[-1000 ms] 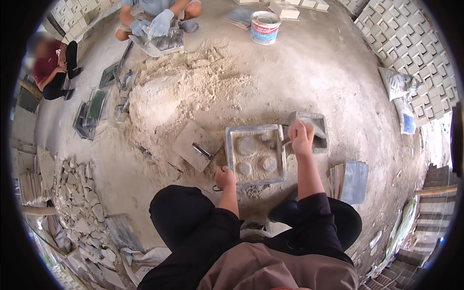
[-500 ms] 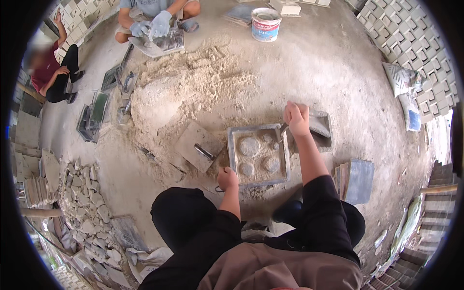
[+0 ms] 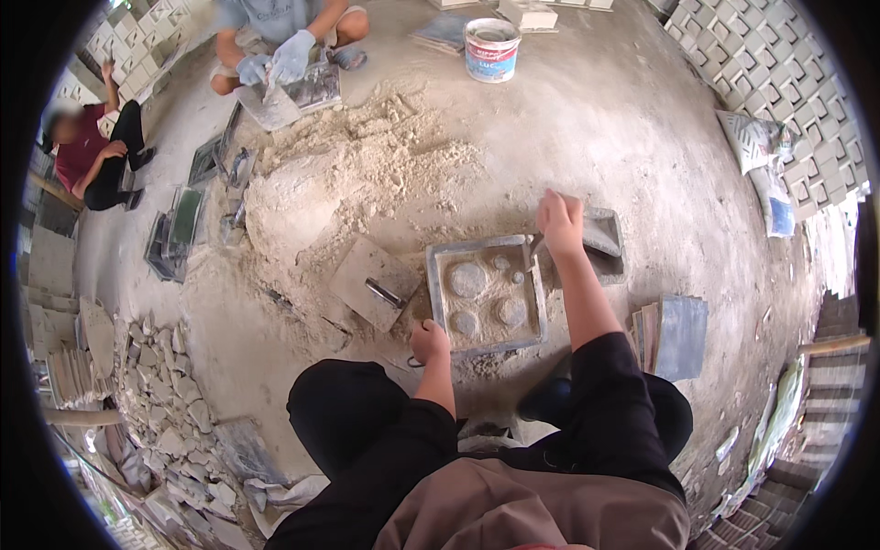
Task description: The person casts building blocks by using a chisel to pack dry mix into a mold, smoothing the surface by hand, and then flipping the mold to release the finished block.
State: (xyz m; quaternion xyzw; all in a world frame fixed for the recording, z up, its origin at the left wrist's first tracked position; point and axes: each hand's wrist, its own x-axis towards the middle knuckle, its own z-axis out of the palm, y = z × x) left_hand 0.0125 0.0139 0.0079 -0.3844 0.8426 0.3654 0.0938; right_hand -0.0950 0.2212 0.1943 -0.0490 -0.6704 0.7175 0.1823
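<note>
A square grey mould frame (image 3: 544,307) lies on the floor before me, with several pale round raised discs (image 3: 468,280) of different sizes inside it. My right hand (image 3: 560,223) is closed at the frame's far right corner, around a short dark bar (image 3: 536,244). At the near left corner my left hand (image 3: 429,342) makes a fist; a dark curved piece (image 3: 415,362) pokes out below it, and what the fingers hold is mostly hidden. Left of the frame sits a square plate (image 3: 353,284) with a metal bar handle (image 3: 385,293) on top.
A heap of pale powder (image 3: 302,197) spreads beyond the plate. A grey trough (image 3: 605,240) stands beside my right hand, and upright tiles (image 3: 680,337) are nearer. A paint bucket (image 3: 491,50) stands far off. A gloved person (image 3: 275,64) crouches there; another sits left. Broken pieces (image 3: 170,390) lie left.
The whole view has shifted slightly. My two hands keep their places at the frame's corners. The gloved person's hands have moved a little over the pale slab.
</note>
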